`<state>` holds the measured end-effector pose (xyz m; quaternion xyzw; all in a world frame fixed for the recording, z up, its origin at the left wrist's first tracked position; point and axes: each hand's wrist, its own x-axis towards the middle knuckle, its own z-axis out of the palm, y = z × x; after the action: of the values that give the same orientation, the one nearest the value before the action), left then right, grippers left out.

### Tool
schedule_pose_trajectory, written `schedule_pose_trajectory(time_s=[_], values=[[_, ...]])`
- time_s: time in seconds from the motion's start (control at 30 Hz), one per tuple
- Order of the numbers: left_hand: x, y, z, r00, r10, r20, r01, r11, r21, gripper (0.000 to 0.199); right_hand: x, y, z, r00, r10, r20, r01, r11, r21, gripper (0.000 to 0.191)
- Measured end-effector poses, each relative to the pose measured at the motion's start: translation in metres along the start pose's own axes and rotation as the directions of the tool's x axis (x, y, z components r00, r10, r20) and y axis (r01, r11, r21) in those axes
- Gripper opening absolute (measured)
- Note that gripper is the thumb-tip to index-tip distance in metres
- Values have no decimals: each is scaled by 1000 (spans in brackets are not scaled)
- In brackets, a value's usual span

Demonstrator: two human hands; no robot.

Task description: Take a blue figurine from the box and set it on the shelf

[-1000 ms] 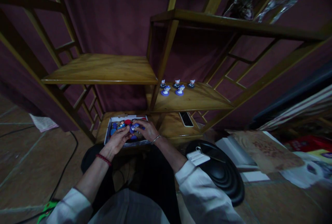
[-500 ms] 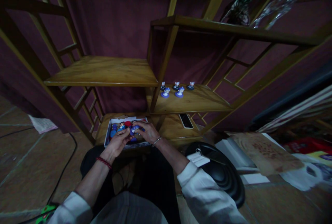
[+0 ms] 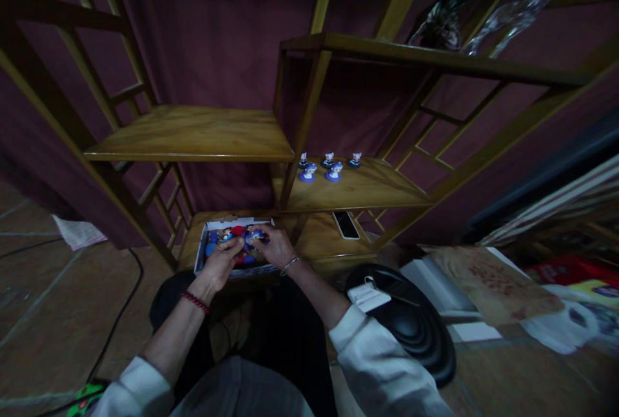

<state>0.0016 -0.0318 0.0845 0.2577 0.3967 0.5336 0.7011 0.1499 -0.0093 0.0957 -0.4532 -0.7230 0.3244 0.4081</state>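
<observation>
Over a shallow white box (image 3: 199,256) on the low shelf, my right hand (image 3: 276,246) pinches a small purple-and-white figurine (image 3: 253,236). My left hand (image 3: 225,263) is closed at the figurine's left side, its thumb and fingertips against it. Under the hands, the box holds several more small figurines and coloured pieces, among them a round red one (image 3: 238,231) and a blue one (image 3: 210,249). The hands partly cover the box's contents.
On the middle shelf (image 3: 372,188) stand two purple figurines (image 3: 333,173) with three dark-based ones (image 3: 355,160) behind. A phone (image 3: 346,225) lies on the lower shelf. To my right are a black rippled base (image 3: 416,333) with a white case (image 3: 369,296) on it.
The figurine has turned slightly and risen a little between my fingers. Both hands stay over the box, and the shelf figurines have not moved.
</observation>
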Motion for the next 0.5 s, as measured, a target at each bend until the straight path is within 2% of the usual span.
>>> schedule_pose_trajectory(time_s=[0.33,0.5], values=[[2,1,-2,999,29,29,-29,1000,8,23,3,-6,5,996,65,-55,-62,997,49,18],[0,6,4,999,34,3,-34,998,-51,21,4,-13,0,999,1,-32,-2,1000,-4,17]])
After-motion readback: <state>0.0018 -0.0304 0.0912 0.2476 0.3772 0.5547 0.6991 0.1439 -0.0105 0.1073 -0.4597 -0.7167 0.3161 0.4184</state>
